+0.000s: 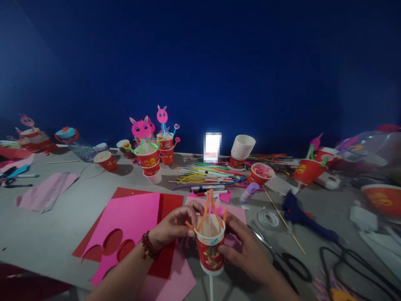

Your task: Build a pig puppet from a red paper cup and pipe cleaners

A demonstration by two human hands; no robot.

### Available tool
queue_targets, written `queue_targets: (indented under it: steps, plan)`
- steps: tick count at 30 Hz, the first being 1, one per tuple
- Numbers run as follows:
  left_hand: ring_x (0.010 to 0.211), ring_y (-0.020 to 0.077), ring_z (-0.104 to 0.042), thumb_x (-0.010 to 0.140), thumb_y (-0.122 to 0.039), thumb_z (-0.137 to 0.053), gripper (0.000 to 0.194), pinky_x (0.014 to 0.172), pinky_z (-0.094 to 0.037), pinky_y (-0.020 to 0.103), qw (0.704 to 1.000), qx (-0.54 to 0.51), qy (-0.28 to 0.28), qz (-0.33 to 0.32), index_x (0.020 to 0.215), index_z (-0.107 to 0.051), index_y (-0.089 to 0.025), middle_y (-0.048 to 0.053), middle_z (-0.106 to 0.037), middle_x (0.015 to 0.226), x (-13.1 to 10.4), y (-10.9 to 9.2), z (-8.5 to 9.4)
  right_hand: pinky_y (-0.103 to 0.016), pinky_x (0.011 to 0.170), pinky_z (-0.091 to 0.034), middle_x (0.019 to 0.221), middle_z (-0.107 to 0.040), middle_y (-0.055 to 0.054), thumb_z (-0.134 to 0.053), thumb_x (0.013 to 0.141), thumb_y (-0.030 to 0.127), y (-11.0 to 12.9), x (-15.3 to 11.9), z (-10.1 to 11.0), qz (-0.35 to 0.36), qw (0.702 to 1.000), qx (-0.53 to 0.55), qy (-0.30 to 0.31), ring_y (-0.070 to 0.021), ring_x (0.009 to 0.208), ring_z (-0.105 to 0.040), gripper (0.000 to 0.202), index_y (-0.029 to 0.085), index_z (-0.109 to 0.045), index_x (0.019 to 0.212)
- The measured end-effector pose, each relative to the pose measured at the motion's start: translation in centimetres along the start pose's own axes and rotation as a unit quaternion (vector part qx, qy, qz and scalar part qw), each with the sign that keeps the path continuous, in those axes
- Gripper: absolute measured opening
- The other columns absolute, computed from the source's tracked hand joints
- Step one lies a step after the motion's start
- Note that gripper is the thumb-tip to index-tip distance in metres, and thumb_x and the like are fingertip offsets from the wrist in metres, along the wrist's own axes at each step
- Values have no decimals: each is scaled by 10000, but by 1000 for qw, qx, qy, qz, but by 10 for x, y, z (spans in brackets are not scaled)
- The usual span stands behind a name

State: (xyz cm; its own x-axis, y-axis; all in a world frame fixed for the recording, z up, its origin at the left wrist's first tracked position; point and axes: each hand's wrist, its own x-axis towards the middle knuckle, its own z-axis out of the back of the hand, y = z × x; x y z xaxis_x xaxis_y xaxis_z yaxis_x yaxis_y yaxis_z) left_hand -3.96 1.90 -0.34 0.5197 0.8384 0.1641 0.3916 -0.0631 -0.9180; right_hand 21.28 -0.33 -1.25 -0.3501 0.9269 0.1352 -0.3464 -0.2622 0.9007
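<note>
A red paper cup (210,255) with a white rim is held upright at the lower middle, a white stick (211,286) coming out below it. Orange pipe cleaners (205,213) rise from inside the cup, and short orange ends stick out over both sides of its rim. My left hand (177,223), with a dark red bead bracelet on the wrist, has its fingers closed at the cup's left rim beside the left orange end. Around the cup's right side curls my right hand (244,248), its thumb on the red wall and its fingers partly hidden behind.
Pink and red sheets (134,221) lie at the left. Behind the cup are pipe cleaners (206,173), markers (209,190) and stacked cups (242,147). Decorated cups (148,161) stand at the back left. Scissors (293,267), tape (267,218) and a blue glue gun (300,215) are at the right.
</note>
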Motion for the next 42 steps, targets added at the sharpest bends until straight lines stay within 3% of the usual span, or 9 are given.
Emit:
queue_targets:
  steps: [14, 19, 25, 42]
  plan:
    - [1091, 252, -537, 723, -287, -853, 196, 881, -426, 315, 1000, -22, 3, 4, 806, -709, -183, 80, -563, 1099, 1, -1, -3, -418, 926, -562, 1141, -710, -137, -711, 792, 588, 10, 3, 0, 30, 1000, 8, -1, -331, 1076, -665, 493, 193, -722, 1088]
    - [1070, 244, -547, 722, -284, -852, 195, 872, -428, 308, 1000, -26, 1, 0, 802, -707, -181, 75, -571, 1096, 1, -2, -4, -488, 987, -524, 1228, -686, -161, -740, 751, 602, 5, 1, -1, -8, 1000, -3, -6, -362, 1143, -639, 602, 187, -705, 1185]
    - [1010, 223, -545, 713, -282, -858, 204, 861, -432, 309, 1000, -26, 1, -2, 802, -704, -180, 68, -570, 1071, 1, -1, -4, -442, 948, -546, 1160, -709, -127, -733, 780, 561, 8, 2, 0, 21, 1000, 9, 6, -328, 1088, -659, 509, 215, -722, 1153]
    - [1021, 230, -540, 699, -280, -867, 219, 850, -441, 308, 1000, -19, -10, 8, 790, -698, -174, 79, -556, 1087, -1, 1, -2, -530, 1013, -504, 1277, -677, -164, -745, 754, 601, 0, -1, -1, -6, 1000, 5, -1, -381, 1193, -616, 597, 208, -707, 1202]
